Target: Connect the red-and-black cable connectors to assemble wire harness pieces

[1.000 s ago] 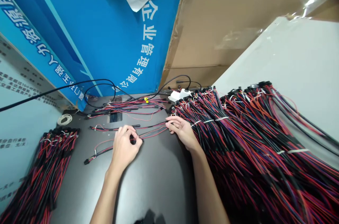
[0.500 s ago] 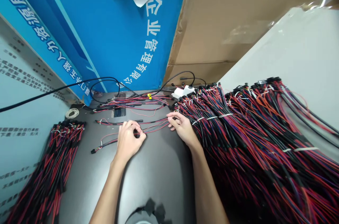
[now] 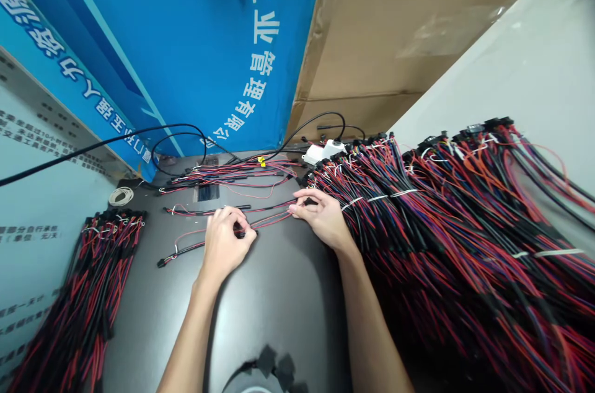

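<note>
Across the dark table stretches a red and black wire harness (image 3: 274, 217), its black connector (image 3: 162, 263) lying at the left end. My left hand (image 3: 227, 237) pinches the harness near its middle, thumb and index finger together. At the right end of the wires, my right hand (image 3: 318, 213) has thumb and fingers closed on them. Just behind lies a second harness (image 3: 199, 212) with a black sleeve; its right end runs up to my right hand, and I cannot tell whether that is held too.
Large tied bundles of harnesses (image 3: 418, 219) lie on the right, and another bundle (image 3: 102, 269) on the left. More loose harnesses (image 3: 232, 173) and a white adapter (image 3: 320, 152) are at the back. A coil of white cord (image 3: 121, 196) sits back left. A grey round object (image 3: 253, 380) stands in front.
The wires between my hands look straighter and closer together. My right hand has closed a little more on them. The left hand keeps its pinch; the camera view has shifted slightly.
</note>
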Available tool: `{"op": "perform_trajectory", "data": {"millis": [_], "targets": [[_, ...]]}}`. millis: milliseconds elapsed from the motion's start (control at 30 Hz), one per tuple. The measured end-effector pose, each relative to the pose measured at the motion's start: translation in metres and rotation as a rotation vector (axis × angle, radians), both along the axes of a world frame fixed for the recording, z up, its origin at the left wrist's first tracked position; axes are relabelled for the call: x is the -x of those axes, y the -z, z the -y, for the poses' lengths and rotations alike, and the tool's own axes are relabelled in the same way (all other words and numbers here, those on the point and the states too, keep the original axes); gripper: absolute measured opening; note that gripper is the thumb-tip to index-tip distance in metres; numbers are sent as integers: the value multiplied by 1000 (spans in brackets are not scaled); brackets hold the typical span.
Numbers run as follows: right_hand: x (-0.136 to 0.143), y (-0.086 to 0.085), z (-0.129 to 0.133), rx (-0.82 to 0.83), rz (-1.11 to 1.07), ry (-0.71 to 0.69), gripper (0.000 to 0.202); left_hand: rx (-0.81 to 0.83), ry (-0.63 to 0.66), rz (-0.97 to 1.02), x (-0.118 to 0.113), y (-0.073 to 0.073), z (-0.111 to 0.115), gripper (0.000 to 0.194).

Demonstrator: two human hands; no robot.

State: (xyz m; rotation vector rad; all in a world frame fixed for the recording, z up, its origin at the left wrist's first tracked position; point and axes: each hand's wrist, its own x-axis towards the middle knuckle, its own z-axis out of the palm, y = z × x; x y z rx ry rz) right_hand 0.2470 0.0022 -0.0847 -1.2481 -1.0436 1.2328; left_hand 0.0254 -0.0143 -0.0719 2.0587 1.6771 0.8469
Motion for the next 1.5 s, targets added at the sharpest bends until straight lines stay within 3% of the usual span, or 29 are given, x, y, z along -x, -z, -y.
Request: {"op": "perform_trajectory", "data": {"millis": [267,833,1000,1267,1500], "targets": [[-1,6,-2,39,-19,-15,54,28,-8,17,0,-1,1,11],[-1,2,0,62,-67,24,52,7,16,23,2,-5,2,12],[-3,-4,2,114,-129,-93,54,23,0,59,2,-5,3,11],[-1,-12,6,40,-218,-270,40,51,56,14,6,-5,0,11],[-5,-10,5,41,-144,-256,45,52,68,23,7,-3,0,12]]}}
